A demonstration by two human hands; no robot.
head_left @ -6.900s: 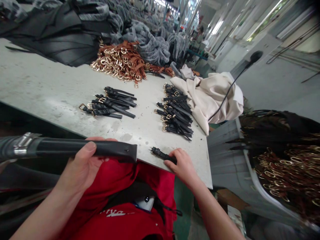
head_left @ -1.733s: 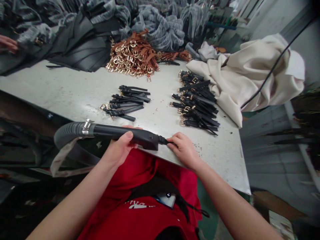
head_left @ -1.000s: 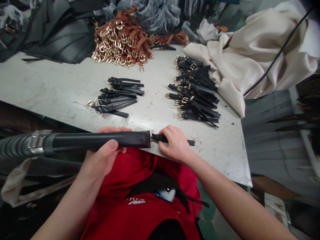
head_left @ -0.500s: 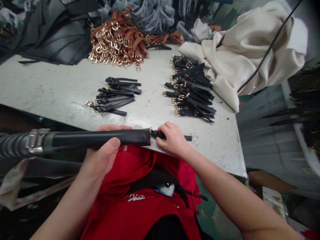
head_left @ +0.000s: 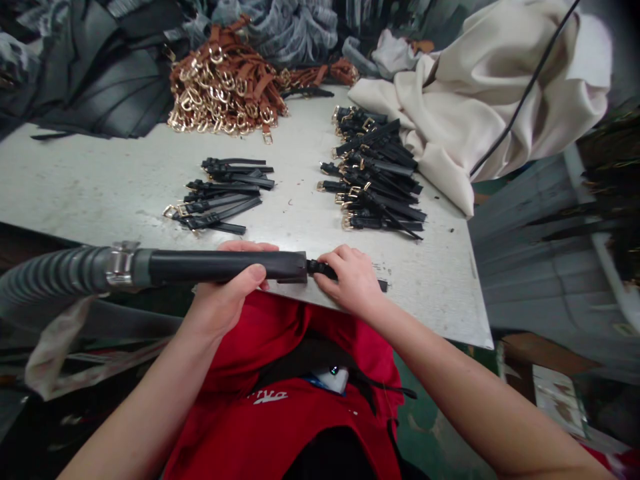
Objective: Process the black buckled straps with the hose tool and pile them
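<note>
My left hand (head_left: 227, 293) is wrapped round a black nozzle tube (head_left: 200, 265) that joins a ribbed grey hose (head_left: 50, 277) by a metal clamp. The tube's mouth sits against the buckle end of a short black strap (head_left: 323, 269) at the table's near edge. My right hand (head_left: 353, 280) presses that strap down on the grey table (head_left: 90, 187), fingers closed over it; its tail shows past my knuckles.
Two groups of black straps with gold buckles lie on the table, a small one (head_left: 220, 197) and a larger one (head_left: 373, 180). A heap of brown straps (head_left: 223, 83) sits behind, beside black material (head_left: 100, 80). Cream cloth (head_left: 480, 93) with a black cable drapes over the right edge.
The nozzle tube has shifted a little right and stays against the strap's end. My right hand remains on the strap. The view has tilted slightly.
</note>
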